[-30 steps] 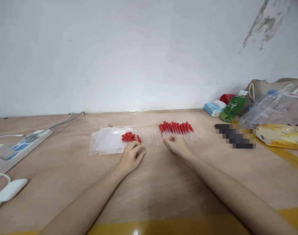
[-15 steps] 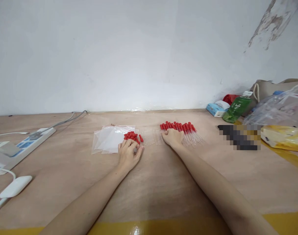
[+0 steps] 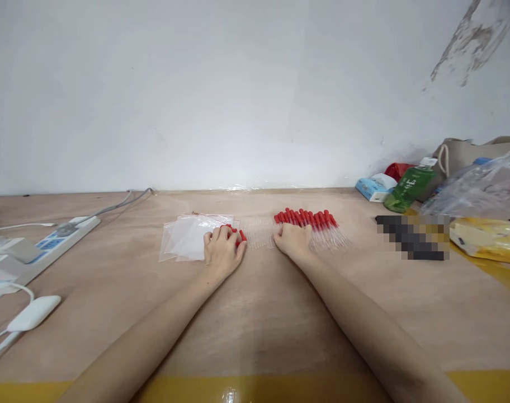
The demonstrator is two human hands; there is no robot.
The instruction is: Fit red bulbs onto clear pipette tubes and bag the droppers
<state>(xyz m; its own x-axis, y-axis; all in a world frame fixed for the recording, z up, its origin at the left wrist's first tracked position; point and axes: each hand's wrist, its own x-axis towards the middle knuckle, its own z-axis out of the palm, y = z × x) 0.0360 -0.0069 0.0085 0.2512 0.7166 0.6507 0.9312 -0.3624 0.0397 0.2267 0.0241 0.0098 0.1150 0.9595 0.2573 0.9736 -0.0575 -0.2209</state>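
Note:
My left hand (image 3: pixel 222 251) lies palm down over a small pile of red rubber bulbs (image 3: pixel 243 235), its fingers apart and touching them; much of the pile is hidden underneath. Just right of it, a row of thin clear tubes (image 3: pixel 257 234) lies side by side. Curled at the right end of that row is my right hand (image 3: pixel 294 239), with thumb and fingers closed; what they pinch is hidden. Beyond and beside this hand, droppers with red bulbs (image 3: pixel 317 219) on clear stems lie in a fanned row.
Clear plastic zip bags (image 3: pixel 183 238) lie left of my left hand. A power strip (image 3: pixel 56 246) with cables is at the left. To the right are a blue tissue pack (image 3: pixel 371 189), a green bottle (image 3: pixel 410 187), a yellow package (image 3: pixel 485 238) and a pixelated dark object (image 3: pixel 410 238).
My left hand has moved slightly forward onto the red bulbs, covering more of them. My right hand stays beside the tubes, its fingers still curled. The view has shifted a little.

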